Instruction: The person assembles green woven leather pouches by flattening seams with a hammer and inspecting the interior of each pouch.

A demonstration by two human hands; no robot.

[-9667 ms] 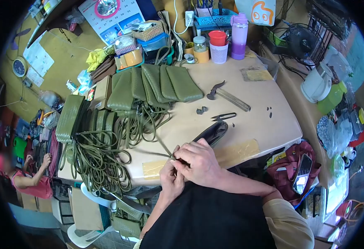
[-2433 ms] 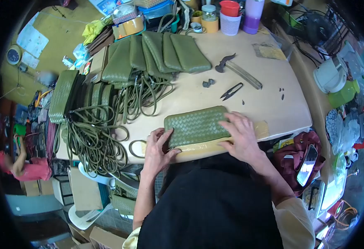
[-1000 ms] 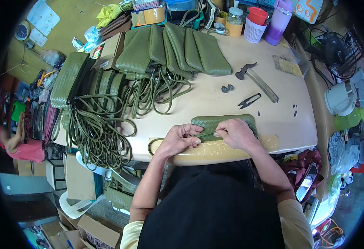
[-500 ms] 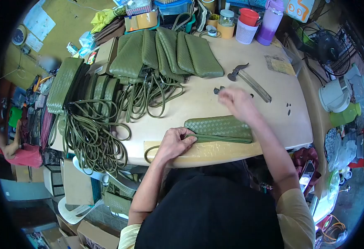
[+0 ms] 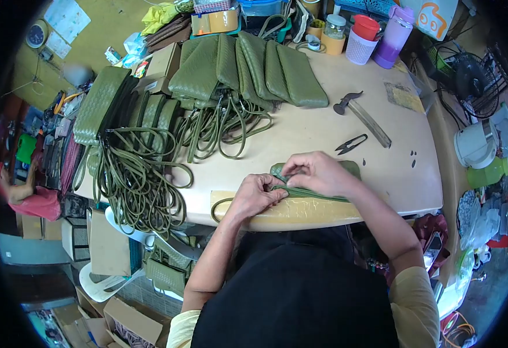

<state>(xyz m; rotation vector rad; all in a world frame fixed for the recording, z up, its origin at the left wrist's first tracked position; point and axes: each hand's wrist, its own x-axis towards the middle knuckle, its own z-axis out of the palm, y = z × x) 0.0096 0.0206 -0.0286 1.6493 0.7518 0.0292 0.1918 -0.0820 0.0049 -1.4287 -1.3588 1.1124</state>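
Observation:
A green woven pouch [image 5: 349,168] lies at the table's front edge, its zipper edge toward me and much of it covered by my hands. My left hand [image 5: 256,196] is closed on the pouch's left end, thumb and fingers pinching the edge. Just right of it, my right hand [image 5: 317,175] is bent over the pouch, with its fingertips closed together at the same corner. Any small part between those fingertips is hidden. A green cord [image 5: 222,201] loops out left of my left hand. Beyond the right hand lie black thread snips [image 5: 352,144].
A hammer [image 5: 363,119] lies behind the snips. Stacked green pouches [image 5: 254,69] and a heap of looped straps [image 5: 141,180] take up the table's left and back. A purple bottle [image 5: 394,37] stands at the back right. Another person [image 5: 36,200] is at far left.
My right hand has come down from beside the snips to the pouch's left corner, and the snips now show fully. My left hand keeps its hold. The whole view has shifted slightly.

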